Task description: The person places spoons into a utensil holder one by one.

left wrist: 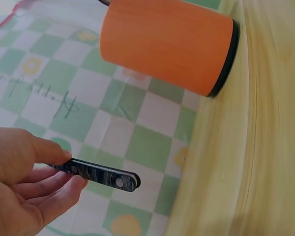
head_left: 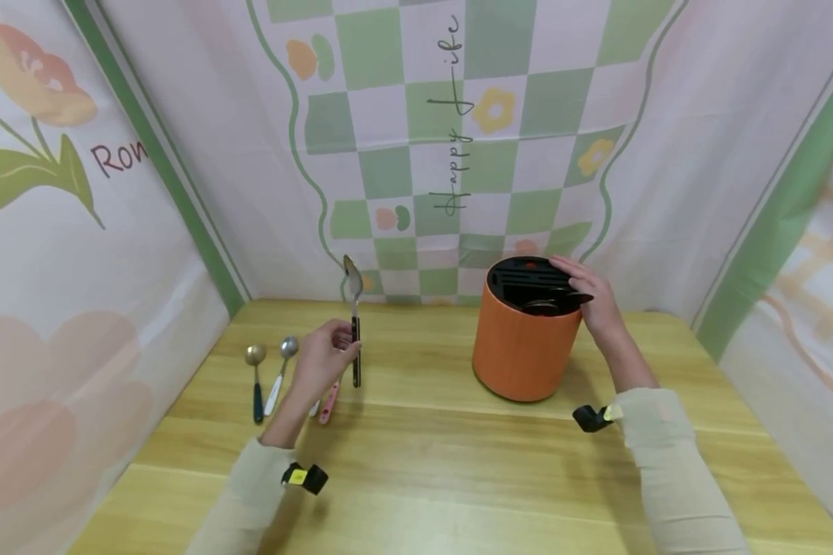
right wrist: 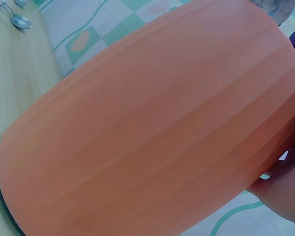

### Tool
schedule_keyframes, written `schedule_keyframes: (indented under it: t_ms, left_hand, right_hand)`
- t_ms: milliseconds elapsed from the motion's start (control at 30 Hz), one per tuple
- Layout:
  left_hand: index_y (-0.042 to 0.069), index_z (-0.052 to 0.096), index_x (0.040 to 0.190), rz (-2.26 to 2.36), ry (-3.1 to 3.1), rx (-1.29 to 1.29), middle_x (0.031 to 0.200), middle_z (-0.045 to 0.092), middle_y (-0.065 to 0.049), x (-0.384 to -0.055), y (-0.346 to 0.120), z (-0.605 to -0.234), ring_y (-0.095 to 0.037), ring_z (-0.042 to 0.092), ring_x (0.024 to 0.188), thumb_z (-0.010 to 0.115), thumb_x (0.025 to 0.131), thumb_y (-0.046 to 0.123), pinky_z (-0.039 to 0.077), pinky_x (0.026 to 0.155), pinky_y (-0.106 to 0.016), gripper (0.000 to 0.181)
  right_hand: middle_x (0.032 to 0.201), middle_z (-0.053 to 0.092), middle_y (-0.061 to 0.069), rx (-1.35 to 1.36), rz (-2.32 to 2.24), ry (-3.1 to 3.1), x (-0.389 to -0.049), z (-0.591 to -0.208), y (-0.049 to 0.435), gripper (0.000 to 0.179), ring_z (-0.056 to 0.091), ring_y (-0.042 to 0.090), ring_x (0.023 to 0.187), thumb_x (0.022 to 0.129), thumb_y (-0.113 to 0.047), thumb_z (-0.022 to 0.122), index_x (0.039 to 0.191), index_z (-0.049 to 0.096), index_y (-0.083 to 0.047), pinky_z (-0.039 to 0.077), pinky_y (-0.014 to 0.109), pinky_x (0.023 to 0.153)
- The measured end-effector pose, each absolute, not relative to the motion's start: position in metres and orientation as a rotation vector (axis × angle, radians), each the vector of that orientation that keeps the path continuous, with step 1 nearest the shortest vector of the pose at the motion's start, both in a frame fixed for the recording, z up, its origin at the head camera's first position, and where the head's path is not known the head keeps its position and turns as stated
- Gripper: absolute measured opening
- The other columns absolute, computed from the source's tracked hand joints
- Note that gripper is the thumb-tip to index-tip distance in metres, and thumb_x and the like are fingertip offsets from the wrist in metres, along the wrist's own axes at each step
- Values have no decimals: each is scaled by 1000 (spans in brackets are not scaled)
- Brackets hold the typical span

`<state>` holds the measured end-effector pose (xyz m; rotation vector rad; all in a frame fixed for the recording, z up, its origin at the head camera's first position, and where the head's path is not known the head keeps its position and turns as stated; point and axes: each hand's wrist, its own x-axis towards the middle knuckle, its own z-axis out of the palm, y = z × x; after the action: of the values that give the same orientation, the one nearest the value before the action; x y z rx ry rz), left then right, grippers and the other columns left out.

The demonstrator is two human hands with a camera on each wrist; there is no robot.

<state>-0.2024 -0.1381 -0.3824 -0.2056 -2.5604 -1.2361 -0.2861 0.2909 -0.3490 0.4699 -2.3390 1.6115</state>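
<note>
Blue-handled spoon [head_left: 257, 393], white-handled spoon [head_left: 274, 391] and pink handle [head_left: 329, 405] lie on the bench [head_left: 451, 470], left of the orange holder [head_left: 524, 351]. Nearer the holder, the left hand [head_left: 325, 357] pinches an upright black-handled spoon [head_left: 356, 339], bowl uppermost, apparently with a second piece behind it. At the holder's right rim, the right hand [head_left: 595, 299] rests, fingers extended, touching the holder.

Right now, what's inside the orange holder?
Under the black slotted top of the orange holder, dark, rounded utensil ends show at the opening. Anything lower down is covered, so I can't see it.
</note>
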Motion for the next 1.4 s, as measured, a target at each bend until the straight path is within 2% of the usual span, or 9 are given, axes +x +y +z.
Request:
schedule_keyframes:
  t_ms: [100, 267, 333, 500, 633, 900, 1000, 1233, 1400]
  left_hand:
    - [-2, 67, 112, -1189, -2545, -237, 96, 74, -15, -202, -132, -381, -26, 71, 83, 75, 85, 5, 61, 73, -35, 30]
    - [-3, 67, 113, -1209, -2528, -282, 96, 74, -15, -203, -124, -384, -25, 72, 83, 76, 84, 5, 61, 76, -34, 32]
    - [-2, 67, 113, -1235, -2522, -292, 96, 74, -14, -203, -120, -384, -24, 72, 83, 77, 84, 6, 61, 76, -33, 32]
    - [-1, 68, 108, -1270, -2500, -339, 93, 74, -12, -202, -107, -382, -24, 71, 82, 79, 82, 7, 61, 76, -35, 29]
    - [3, 69, 100, -1249, -2504, -387, 87, 73, -9, -201, -97, -380, -22, 71, 80, 80, 82, 8, 61, 76, -39, 21]
    - [5, 70, 96, -1307, -2498, -489, 86, 72, -6, -200, -80, -375, -19, 69, 82, 78, 85, 11, 59, 68, -26, 15]
    - [6, 70, 95, -1323, -2495, -532, 86, 71, -5, -202, -73, -372, -17, 68, 81, 77, 86, 13, 57, 63, -22, 13]
    - [5, 69, 95, -1300, -2451, -636, 86, 71, -7, -209, -55, -363, -19, 69, 82, 76, 89, 15, 56, 60, -18, 14]
    - [3, 70, 96, -1271, -2415, -658, 87, 71, -8, -214, -44, -353, -21, 70, 85, 76, 88, 14, 56, 61, -19, 15]
  right_hand:
    - [154, 39, 25, 475, 1609, -2337, -287, -350, 291, 43, 28, 37, 148, 103, -6, 33, 139, 48, 11, 25, 17, 115]
    - [156, 40, 19, 470, 1626, -2340, -287, -352, 292, 43, 25, 37, 150, 103, -8, 33, 140, 48, 9, 19, 38, 126]
    - [157, 40, 18, 462, 1629, -2350, -286, -353, 292, 44, 25, 36, 150, 104, -9, 33, 141, 48, 7, 19, 41, 126]
    - [157, 37, 23, 454, 1620, -2357, -285, -353, 292, 44, 26, 36, 150, 104, -10, 33, 142, 48, 6, 21, 34, 124]
    - [156, 37, 23, 460, 1614, -2345, -284, -353, 293, 43, 26, 36, 150, 104, -10, 33, 141, 48, 7, 20, 37, 125]
    - [157, 37, 21, 436, 1609, -2372, -283, -351, 291, 44, 27, 34, 150, 104, -12, 33, 143, 49, 4, 25, 19, 116]
    - [157, 37, 22, 442, 1609, -2366, -284, -351, 291, 44, 27, 34, 150, 104, -10, 33, 142, 48, 5, 25, 23, 119]
    - [158, 33, 26, 466, 1656, -2345, -285, -350, 292, 45, 23, 37, 150, 102, -7, 33, 143, 46, 8, 16, 48, 126]
    - [159, 31, 25, 454, 1679, -2352, -286, -349, 292, 46, 21, 37, 151, 102, -6, 32, 143, 45, 8, 14, 52, 125]
